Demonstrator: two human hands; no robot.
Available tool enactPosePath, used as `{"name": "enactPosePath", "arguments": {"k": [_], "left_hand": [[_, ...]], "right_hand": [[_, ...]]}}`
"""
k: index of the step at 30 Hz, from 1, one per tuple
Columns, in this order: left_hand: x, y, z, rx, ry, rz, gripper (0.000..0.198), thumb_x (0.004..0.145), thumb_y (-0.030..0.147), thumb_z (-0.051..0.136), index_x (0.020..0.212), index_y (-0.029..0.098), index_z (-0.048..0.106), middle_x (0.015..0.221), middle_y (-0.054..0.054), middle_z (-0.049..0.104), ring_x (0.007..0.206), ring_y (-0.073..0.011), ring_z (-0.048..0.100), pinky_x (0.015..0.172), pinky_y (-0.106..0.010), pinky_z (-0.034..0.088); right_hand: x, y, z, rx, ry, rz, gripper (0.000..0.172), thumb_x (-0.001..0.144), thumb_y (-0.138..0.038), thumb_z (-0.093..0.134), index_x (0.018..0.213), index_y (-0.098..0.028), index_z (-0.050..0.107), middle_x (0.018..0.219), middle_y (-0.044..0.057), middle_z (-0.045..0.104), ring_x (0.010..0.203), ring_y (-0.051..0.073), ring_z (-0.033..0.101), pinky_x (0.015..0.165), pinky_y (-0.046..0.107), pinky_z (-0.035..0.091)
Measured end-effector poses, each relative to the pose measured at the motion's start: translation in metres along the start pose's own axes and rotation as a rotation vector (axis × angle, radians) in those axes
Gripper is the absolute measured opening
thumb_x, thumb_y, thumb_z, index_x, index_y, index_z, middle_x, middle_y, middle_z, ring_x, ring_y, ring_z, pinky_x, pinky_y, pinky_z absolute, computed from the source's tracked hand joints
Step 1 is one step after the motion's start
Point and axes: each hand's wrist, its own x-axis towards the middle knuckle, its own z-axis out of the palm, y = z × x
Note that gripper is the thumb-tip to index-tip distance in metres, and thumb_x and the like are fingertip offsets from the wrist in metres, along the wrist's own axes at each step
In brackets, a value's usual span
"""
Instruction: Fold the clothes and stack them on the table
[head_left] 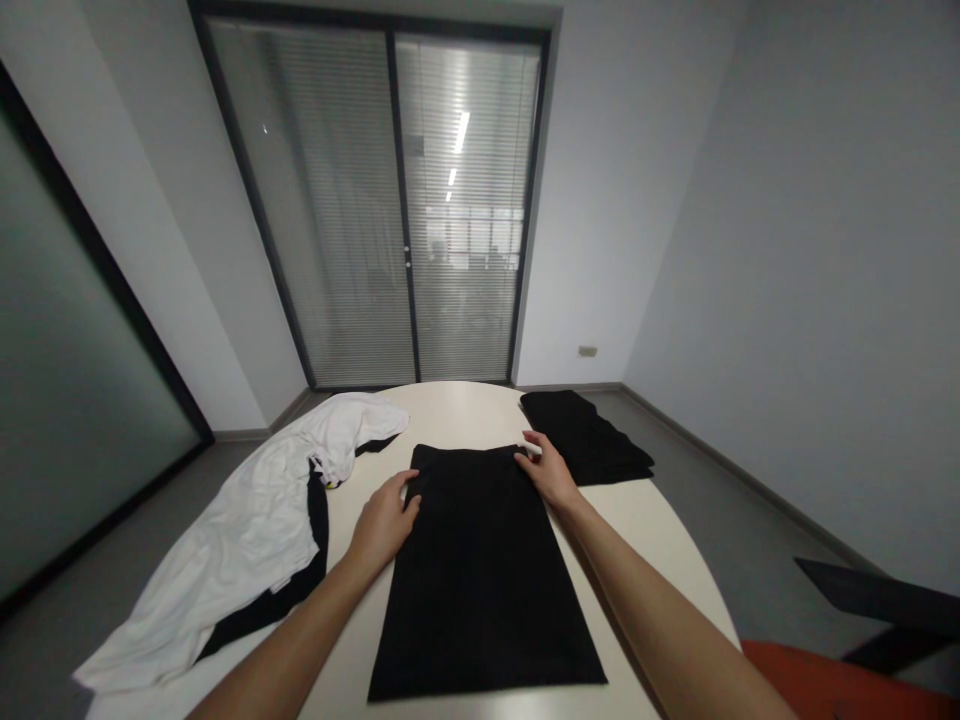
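A folded black garment (487,570) lies flat and smooth on the round, cream-coloured table (457,415), its narrower end away from me. My left hand (386,520) rests at its upper left edge. The thumb and forefinger touch the cloth there, with a pale gap between them. At the far right corner is my right hand (551,470), its thumb on the fabric and the other fingers just past the edge, also apart. Whether the garment is trousers or something else, I cannot tell.
Beyond my right hand lies a black folded cloth stack (585,440). A rumpled white garment (247,530) with black cloth under it covers the table's left side. An orange chair seat (832,680) with a black armrest (877,590) stands at lower right. Glass doors (465,300) are behind the table.
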Motion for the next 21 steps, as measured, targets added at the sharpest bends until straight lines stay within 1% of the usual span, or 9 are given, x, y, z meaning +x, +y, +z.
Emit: {"name": "enactPosePath", "arguments": {"k": [3,5,7,9,12,15,17,19,21], "left_hand": [[0.001,-0.003,0.003,0.021,0.021,0.03,0.034,0.087,0.018,0.057,0.122,0.018,0.059,0.098,-0.006,0.067,0.081,-0.0189,0.063,0.078,-0.031,0.05],[0.0,-0.003,0.003,0.039,0.047,0.08,0.033,0.088,0.019,0.055,0.121,0.019,0.058,0.106,-0.007,0.064,0.084,-0.0191,0.063,0.081,-0.033,0.051],[-0.003,0.0,-0.001,0.074,0.098,0.145,0.031,0.09,0.023,0.054,0.12,0.019,0.057,0.123,-0.01,0.059,0.1,-0.0223,0.063,0.089,-0.037,0.051],[-0.007,0.007,-0.006,0.122,0.13,0.219,0.03,0.091,0.028,0.054,0.12,0.02,0.058,0.138,-0.012,0.05,0.119,-0.0267,0.055,0.099,-0.041,0.048],[-0.016,0.019,-0.012,0.162,0.04,0.332,0.032,0.091,0.028,0.055,0.122,0.022,0.058,0.138,-0.01,0.054,0.126,-0.0271,0.051,0.106,-0.043,0.045],[-0.022,0.023,-0.009,0.162,-0.1,0.383,0.035,0.088,0.025,0.058,0.123,0.021,0.06,0.128,-0.01,0.063,0.119,-0.0261,0.057,0.105,-0.042,0.046],[-0.022,0.023,-0.003,0.153,-0.137,0.368,0.036,0.089,0.027,0.058,0.125,0.02,0.061,0.129,-0.011,0.063,0.121,-0.0271,0.057,0.107,-0.043,0.045],[-0.021,0.022,-0.001,0.14,-0.145,0.345,0.038,0.092,0.03,0.055,0.127,0.018,0.061,0.136,-0.013,0.06,0.127,-0.028,0.054,0.111,-0.045,0.042],[-0.021,0.025,-0.004,0.144,-0.145,0.356,0.039,0.092,0.031,0.055,0.128,0.017,0.061,0.142,-0.014,0.055,0.134,-0.0293,0.049,0.114,-0.048,0.037]], "right_hand": [[-0.002,-0.001,0.0,-0.106,-0.07,-0.064,0.042,0.079,-0.026,0.066,0.121,-0.024,0.062,0.133,0.009,0.059,0.107,0.022,0.063,0.097,0.041,0.051],[-0.005,-0.006,0.0,-0.216,-0.109,-0.119,0.032,0.081,-0.021,0.062,0.113,-0.022,0.068,0.137,0.01,0.055,0.119,0.023,0.058,0.105,0.042,0.046],[-0.008,-0.014,-0.001,-0.33,-0.121,-0.156,0.028,0.084,-0.02,0.058,0.11,-0.021,0.07,0.143,0.011,0.049,0.126,0.023,0.054,0.111,0.042,0.041],[-0.013,-0.028,-0.003,-0.437,-0.113,-0.184,0.029,0.087,-0.023,0.057,0.113,-0.02,0.07,0.147,0.011,0.045,0.128,0.024,0.052,0.112,0.042,0.039],[-0.025,-0.055,-0.006,-0.582,-0.166,-0.257,0.03,0.089,-0.034,0.059,0.113,-0.021,0.072,0.139,0.011,0.053,0.126,0.027,0.052,0.111,0.043,0.039],[-0.043,-0.076,-0.008,-0.651,-0.324,-0.251,0.041,0.087,-0.049,0.062,0.117,-0.022,0.072,0.129,0.012,0.061,0.119,0.028,0.056,0.106,0.042,0.042],[-0.053,-0.08,-0.007,-0.686,-0.423,-0.217,0.055,0.085,-0.056,0.063,0.127,-0.022,0.067,0.135,0.013,0.058,0.122,0.032,0.055,0.106,0.045,0.042],[-0.056,-0.075,-0.005,-0.712,-0.462,-0.198,0.065,0.086,-0.059,0.061,0.138,-0.021,0.059,0.144,0.014,0.053,0.13,0.035,0.049,0.109,0.048,0.039],[-0.053,-0.067,-0.002,-0.708,-0.435,-0.195,0.067,0.089,-0.059,0.057,0.143,-0.02,0.054,0.149,0.014,0.048,0.135,0.034,0.046,0.112,0.048,0.036]]}}
